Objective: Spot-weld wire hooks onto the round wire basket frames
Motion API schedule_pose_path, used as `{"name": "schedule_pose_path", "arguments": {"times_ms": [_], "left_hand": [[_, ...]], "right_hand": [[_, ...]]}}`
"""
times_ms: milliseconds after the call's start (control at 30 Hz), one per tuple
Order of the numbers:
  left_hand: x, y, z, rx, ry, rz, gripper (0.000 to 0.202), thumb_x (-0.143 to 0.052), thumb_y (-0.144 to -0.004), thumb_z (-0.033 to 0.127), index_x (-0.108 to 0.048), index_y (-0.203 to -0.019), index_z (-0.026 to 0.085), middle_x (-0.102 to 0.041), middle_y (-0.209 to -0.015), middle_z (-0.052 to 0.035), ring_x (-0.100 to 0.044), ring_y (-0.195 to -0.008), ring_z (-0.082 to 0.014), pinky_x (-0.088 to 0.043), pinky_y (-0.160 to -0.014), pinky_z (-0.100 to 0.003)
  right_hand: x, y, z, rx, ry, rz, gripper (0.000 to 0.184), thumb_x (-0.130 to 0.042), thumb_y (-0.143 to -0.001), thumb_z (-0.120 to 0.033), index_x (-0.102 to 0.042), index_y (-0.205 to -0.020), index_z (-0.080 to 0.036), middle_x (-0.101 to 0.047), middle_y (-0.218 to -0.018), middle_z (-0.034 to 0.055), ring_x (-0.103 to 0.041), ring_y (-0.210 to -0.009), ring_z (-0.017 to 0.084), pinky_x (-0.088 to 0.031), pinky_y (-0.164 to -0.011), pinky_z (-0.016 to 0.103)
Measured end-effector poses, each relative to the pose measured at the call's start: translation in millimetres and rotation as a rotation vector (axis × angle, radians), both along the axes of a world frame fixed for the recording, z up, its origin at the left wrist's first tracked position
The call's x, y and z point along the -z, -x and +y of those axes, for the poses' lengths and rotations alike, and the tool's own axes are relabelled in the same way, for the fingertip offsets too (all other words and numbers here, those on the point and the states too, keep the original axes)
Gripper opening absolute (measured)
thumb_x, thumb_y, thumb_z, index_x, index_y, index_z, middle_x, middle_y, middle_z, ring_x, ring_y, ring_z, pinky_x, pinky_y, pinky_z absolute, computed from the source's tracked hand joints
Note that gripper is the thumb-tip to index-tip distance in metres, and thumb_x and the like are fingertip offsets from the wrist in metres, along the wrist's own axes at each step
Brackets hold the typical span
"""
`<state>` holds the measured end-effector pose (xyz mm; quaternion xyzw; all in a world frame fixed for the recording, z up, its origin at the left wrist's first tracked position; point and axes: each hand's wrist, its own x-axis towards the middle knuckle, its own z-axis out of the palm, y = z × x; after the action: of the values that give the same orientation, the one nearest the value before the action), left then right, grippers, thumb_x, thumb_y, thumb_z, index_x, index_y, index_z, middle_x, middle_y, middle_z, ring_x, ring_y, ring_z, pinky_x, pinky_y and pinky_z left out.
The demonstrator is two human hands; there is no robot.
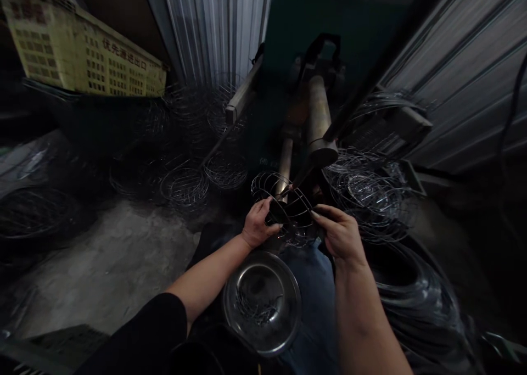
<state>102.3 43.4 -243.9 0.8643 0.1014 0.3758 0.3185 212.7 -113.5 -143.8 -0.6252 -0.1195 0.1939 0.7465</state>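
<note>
Between my two hands is a round wire basket (302, 202), tilted at the tips of a machine's metal rods. My left hand (260, 225) grips its near left rim, thumb and fingers closed on the wire. On the right side, my right hand (340, 232) pinches the rim between thumb and fingertips. The upper metal cylinder (320, 117) of the machine ends just above the basket, and a thinner lower rod (285, 166) reaches into it. Below my wrists, a shiny metal bowl (263, 265) holds many short wire pieces (257, 309).
Stacked wire baskets (370, 194) stand at the right, with more baskets (185, 185) on the floor at left. A large wire coil (415, 292) lies by my right forearm. A yellow crate (94, 51) is at upper left. A bar (242, 92) juts out beside the machine.
</note>
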Motion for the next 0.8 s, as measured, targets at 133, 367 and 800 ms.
{"name": "schedule_pose_path", "arguments": {"times_ms": [133, 367, 800], "left_hand": [[-0.2, -1, -3, -0.001, 0.013, -0.033, 0.076, -0.072, -0.072, 0.042, -0.044, -0.136, 0.011, -0.059, -0.126, -0.0182, -0.056, -0.119, -0.0283, -0.046, -0.104, -0.045], [-0.9, -1, -6, -0.034, 0.153, -0.04, 0.078, -0.076, -0.069, 0.046, -0.048, -0.132, 0.011, -0.059, -0.126, -0.018, -0.056, -0.118, -0.0291, -0.047, -0.103, -0.046], [-13.3, 1, -17, -0.009, 0.712, 0.026, 0.081, -0.085, -0.056, 0.033, -0.054, -0.127, 0.013, -0.059, -0.111, -0.0094, -0.059, -0.1, -0.0214, -0.053, -0.088, -0.036]], "right_hand": [[5.7, 0, -15, -0.029, 0.014, 0.041, 0.036, -0.092, -0.041, -0.031, -0.076, -0.072, -0.021, -0.071, -0.067, 0.0009, -0.063, -0.057, 0.015, -0.053, -0.056, 0.028], [0.7, -1, -12, -0.019, 0.019, 0.04, 0.036, -0.092, -0.041, -0.03, -0.075, -0.071, -0.02, -0.071, -0.065, 0.001, -0.062, -0.057, 0.014, -0.051, -0.055, 0.027], [-4.7, 0, -19, -0.095, 0.067, 0.128, 0.04, -0.093, -0.04, -0.033, -0.076, -0.074, -0.02, -0.072, -0.066, 0.0021, -0.063, -0.056, 0.014, -0.051, -0.054, 0.026]]}}
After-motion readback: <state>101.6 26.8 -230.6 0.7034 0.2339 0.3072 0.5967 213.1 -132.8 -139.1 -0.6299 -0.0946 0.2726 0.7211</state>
